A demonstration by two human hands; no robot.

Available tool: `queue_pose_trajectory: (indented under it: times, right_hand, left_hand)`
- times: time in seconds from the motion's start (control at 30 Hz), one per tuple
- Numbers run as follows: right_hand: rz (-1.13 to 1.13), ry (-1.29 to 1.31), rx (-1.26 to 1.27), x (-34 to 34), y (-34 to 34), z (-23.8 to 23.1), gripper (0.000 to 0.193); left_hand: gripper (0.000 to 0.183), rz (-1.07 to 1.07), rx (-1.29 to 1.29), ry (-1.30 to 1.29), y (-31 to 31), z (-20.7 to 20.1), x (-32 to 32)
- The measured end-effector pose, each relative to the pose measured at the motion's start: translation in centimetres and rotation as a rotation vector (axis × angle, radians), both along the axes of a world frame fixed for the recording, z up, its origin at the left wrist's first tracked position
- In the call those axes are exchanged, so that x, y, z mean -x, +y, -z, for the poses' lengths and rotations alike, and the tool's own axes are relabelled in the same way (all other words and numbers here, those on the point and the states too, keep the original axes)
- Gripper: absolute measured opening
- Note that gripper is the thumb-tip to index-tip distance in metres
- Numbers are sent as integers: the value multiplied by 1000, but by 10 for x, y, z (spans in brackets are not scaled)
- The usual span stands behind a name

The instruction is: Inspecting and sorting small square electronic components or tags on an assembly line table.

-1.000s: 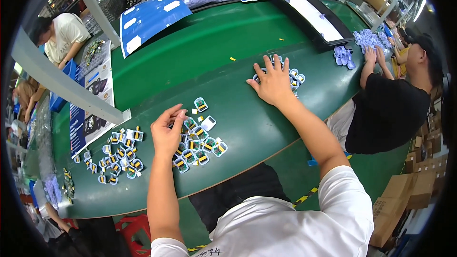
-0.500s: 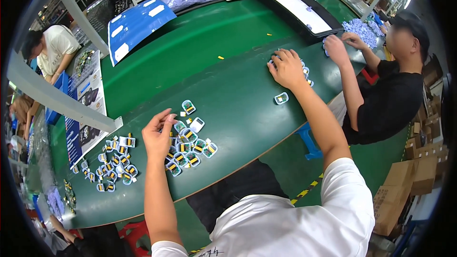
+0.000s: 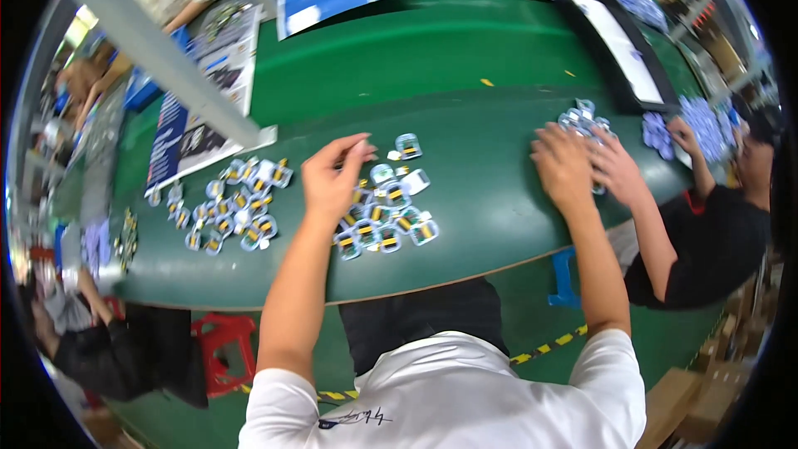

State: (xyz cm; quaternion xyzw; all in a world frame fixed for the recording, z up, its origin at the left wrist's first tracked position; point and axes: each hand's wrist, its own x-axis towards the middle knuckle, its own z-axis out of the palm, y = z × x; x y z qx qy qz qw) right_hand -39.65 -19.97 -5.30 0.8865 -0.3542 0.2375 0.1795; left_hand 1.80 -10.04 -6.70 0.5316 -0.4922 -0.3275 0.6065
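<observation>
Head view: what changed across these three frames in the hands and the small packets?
The right hand pulled back from its far reach and now lies flat by the packets at the right, where a co-worker's hand has come in beside it. The left hand stayed over the middle cluster of packets. The left pile and green table look unchanged.

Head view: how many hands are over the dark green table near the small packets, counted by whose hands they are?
Own hands: 2, left hand and right hand
Hands of the co-worker in black: 2, near hand and far hand
Total: 4
</observation>
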Motion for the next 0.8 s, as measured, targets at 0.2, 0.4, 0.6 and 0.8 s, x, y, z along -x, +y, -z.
queue_pose_trajectory:
  times: [0.2, 0.4, 0.6, 0.8]
  right_hand:
    - [-61, -53, 39, -52, 10, -31, 24]
    - [-308, -176, -238, -160, 26, -28, 24]
    - [-136, -196, -501, -207, -2, -18, 22]
    - [-305, -326, -695, -199, -7, -6, 14]
  left_hand:
    - [21, -66, 3, -46, 4, -8, 1]
    - [21, -256, -21, -244, 4, -14, -16]
    - [17, -449, 147, -538, -2, -12, -22]
    - [29, -303, 30, -460, -5, 3, -19]
